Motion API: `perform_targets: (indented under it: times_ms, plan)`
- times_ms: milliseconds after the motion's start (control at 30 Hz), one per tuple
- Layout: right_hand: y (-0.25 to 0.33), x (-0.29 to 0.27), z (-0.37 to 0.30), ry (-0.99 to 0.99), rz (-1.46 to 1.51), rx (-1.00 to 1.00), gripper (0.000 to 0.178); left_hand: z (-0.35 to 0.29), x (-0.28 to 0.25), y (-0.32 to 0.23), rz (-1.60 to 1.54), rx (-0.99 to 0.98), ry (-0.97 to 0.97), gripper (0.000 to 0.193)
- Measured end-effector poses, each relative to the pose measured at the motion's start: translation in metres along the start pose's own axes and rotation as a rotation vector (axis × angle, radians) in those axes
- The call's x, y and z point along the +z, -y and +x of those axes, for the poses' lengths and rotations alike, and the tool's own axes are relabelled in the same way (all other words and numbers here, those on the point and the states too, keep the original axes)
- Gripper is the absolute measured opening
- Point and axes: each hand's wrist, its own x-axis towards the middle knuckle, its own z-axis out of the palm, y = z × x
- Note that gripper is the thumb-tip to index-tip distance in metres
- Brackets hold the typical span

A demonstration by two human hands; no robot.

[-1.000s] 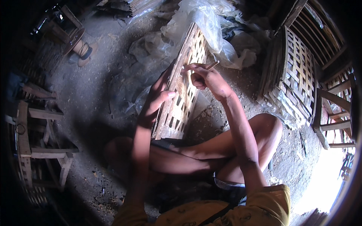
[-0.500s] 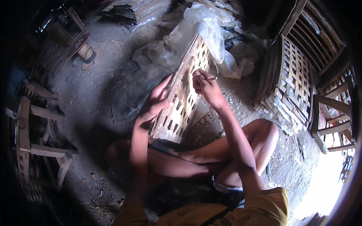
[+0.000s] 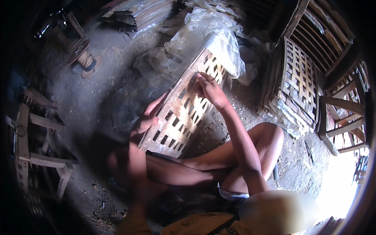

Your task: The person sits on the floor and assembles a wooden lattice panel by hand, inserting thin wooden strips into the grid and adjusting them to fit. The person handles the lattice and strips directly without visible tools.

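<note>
A woven panel (image 3: pixel 175 113) of pale flat strips with a solid wooden border stands tilted in front of me, its lower corner near my legs. My left hand (image 3: pixel 147 120) grips its left edge near that corner, thumb on the face and fingers behind. Higher up, my right hand (image 3: pixel 210 91) is closed in a pinch against the panel's border. Whatever sits between those fingers is too small and dark to make out. Clear plastic sheeting (image 3: pixel 219 37) is bunched behind the panel's far end.
Stacked woven panels (image 3: pixel 299 74) lean at the right beside a slatted wooden frame (image 3: pixel 344 107). A wooden spool (image 3: pixel 86 60) wound with cord stands at the far left. Wooden stands (image 3: pixel 43 156) are at the left, and a pile of flat sheets (image 3: pixel 143 13) lies at the back.
The panel's near corner and my left hand have shifted left and slightly down. My right hand's fingers have moved to the border; the thin stick jutting from them no longer shows.
</note>
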Motion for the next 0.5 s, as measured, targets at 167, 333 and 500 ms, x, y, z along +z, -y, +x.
perform_targets:
  times_ms: [167,333,500]
  plan:
    - [0.031,0.019,-0.012,0.035,0.495,0.225,0.024,-0.006,0.004,-0.009,0.040,0.004,0.048,0.115]
    - [0.033,0.028,-0.014,-0.075,0.668,0.179,0.048,0.003,0.021,-0.011,0.034,-0.016,0.080,0.114]
    - [0.029,0.042,-0.015,-0.240,0.734,0.132,0.032,0.005,0.026,-0.013,0.055,-0.021,0.105,0.113]
